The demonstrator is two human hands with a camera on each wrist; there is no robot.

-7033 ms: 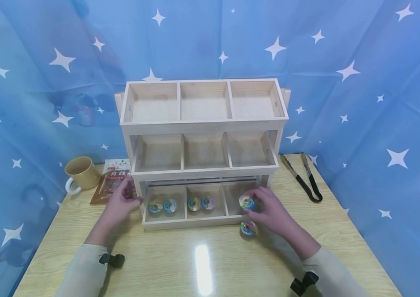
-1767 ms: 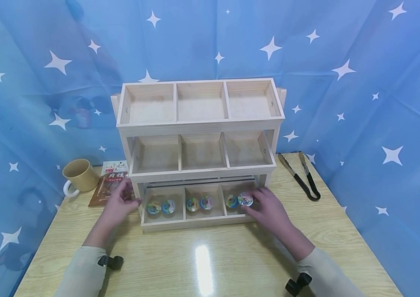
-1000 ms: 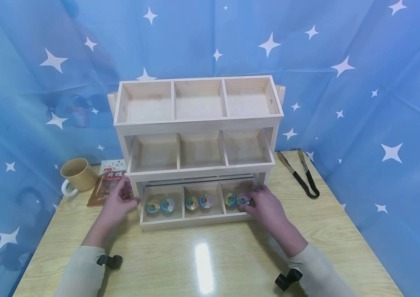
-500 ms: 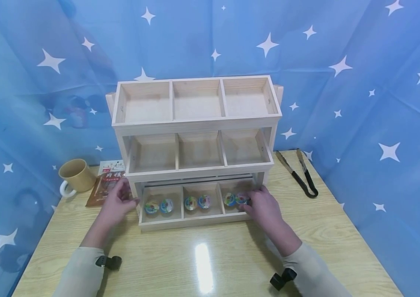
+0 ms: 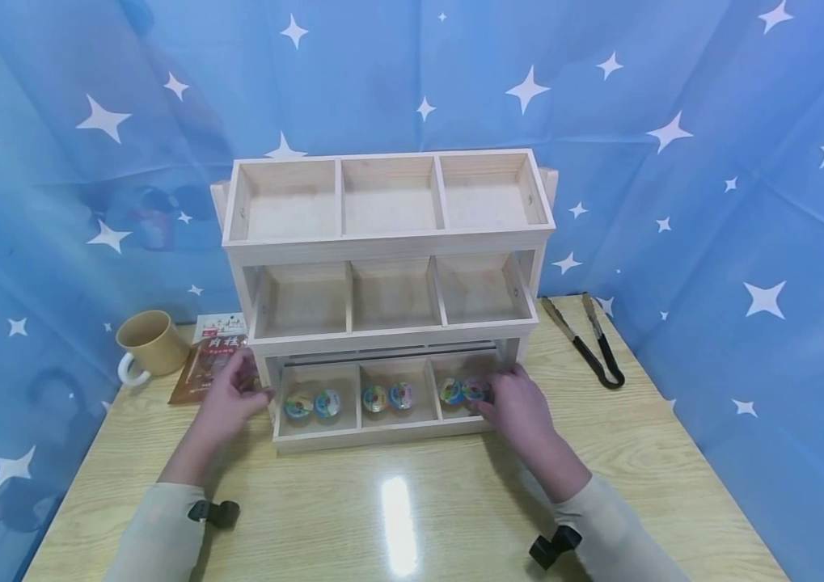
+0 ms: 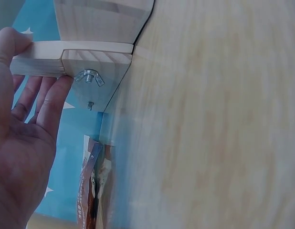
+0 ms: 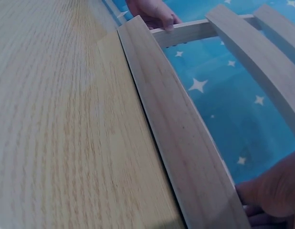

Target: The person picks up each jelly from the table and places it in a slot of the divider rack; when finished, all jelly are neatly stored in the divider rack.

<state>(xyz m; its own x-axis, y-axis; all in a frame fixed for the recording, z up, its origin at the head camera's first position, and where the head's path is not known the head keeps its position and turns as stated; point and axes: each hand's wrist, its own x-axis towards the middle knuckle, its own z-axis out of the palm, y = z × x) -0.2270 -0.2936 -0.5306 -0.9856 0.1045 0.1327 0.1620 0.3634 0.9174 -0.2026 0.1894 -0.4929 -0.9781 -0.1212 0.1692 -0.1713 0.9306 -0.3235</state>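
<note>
A pale three-tier wooden rack [image 5: 388, 246] stands at the back of the table, each tier split into three compartments. Its bottom tier holds pairs of small jelly cups with colourful lids: a left pair [image 5: 327, 403], a middle pair [image 5: 375, 398] and a right pair [image 5: 451, 391]. My right hand [image 5: 521, 404] reaches over the right end, thumb and fingers around the outermost jelly cup [image 5: 473, 390], partly covering it. My left hand [image 5: 228, 396] grips the rack's left side; in the left wrist view, thumb and fingers lie on opposite sides of a wooden bar [image 6: 37, 66].
A tan mug [image 5: 157, 343] with a white handle stands at the left, beside brown printed packets [image 5: 200, 368]. Black-handled tongs [image 5: 601, 356] lie spread at the right. A blue star-patterned curtain [image 5: 382, 73] closes the back and sides.
Seven seconds ago the right compartment was empty and one cup stood on the table. Both cups are now inside, the second lowered by my right hand. My left hand has stayed put.
</note>
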